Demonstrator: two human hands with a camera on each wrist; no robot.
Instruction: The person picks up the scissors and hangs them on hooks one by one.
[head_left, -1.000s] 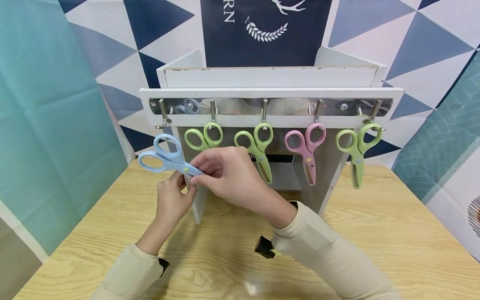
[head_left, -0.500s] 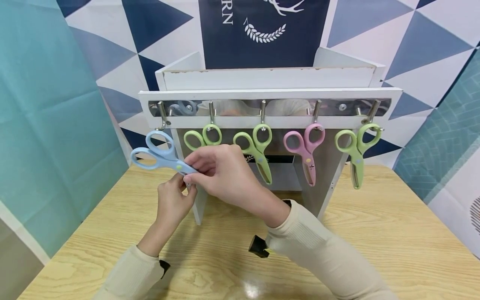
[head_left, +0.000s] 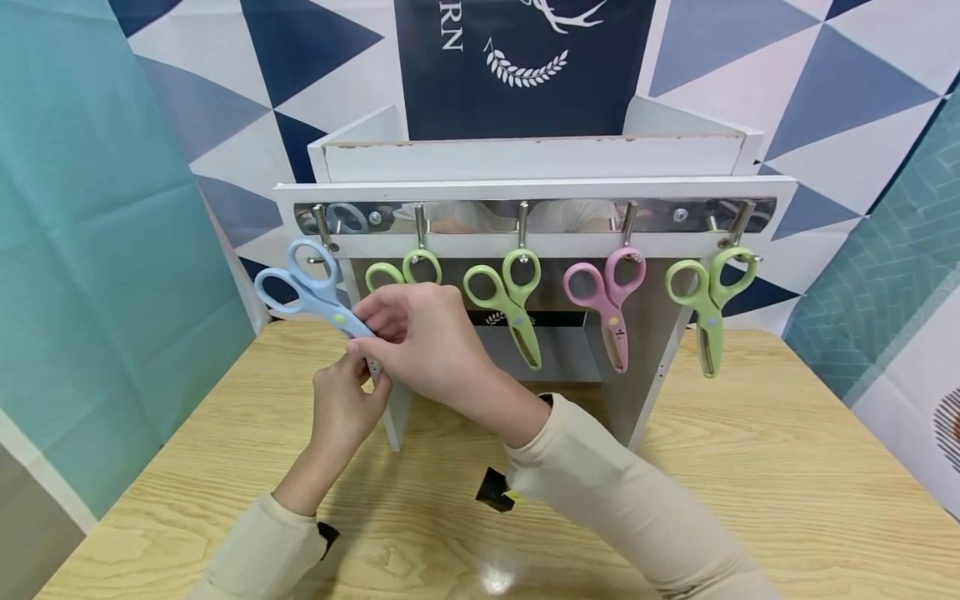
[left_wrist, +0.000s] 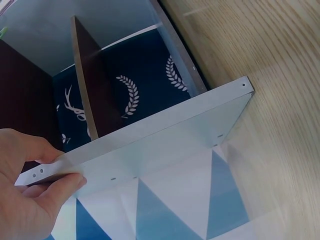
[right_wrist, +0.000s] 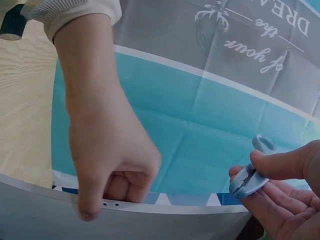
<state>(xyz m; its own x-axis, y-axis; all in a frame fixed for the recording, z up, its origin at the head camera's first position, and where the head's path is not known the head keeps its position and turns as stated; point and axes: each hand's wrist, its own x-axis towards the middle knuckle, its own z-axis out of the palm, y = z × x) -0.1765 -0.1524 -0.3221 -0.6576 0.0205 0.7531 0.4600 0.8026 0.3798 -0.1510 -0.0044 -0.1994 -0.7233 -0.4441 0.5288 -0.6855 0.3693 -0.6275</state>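
Note:
Light blue scissors (head_left: 324, 293) are pinched by the blades between the thumb and fingers of my right hand (head_left: 431, 337). Their handle loops point up and left, and the upper loop overlaps the lower end of the leftmost hook (head_left: 322, 223) in the head view. The right wrist view shows these scissors (right_wrist: 250, 182) between thumb and fingers. Lower down, my left hand (head_left: 345, 408) grips the front edge of the white stand's side panel (left_wrist: 160, 120), thumb on one face and fingers on the other, as the left wrist view shows.
Green scissors (head_left: 516, 310) hang from the middle hook, with pink scissors (head_left: 611, 310) and another green pair (head_left: 708, 308) to the right. Behind my right hand, more green scissors (head_left: 422, 265) hang from the second hook. The stand rests on a wooden table (head_left: 787, 467).
My right hand has carried the blue scissors left and slightly up, bringing the upper loop from below the leftmost hook to overlapping its end. My left hand keeps its grip on the panel.

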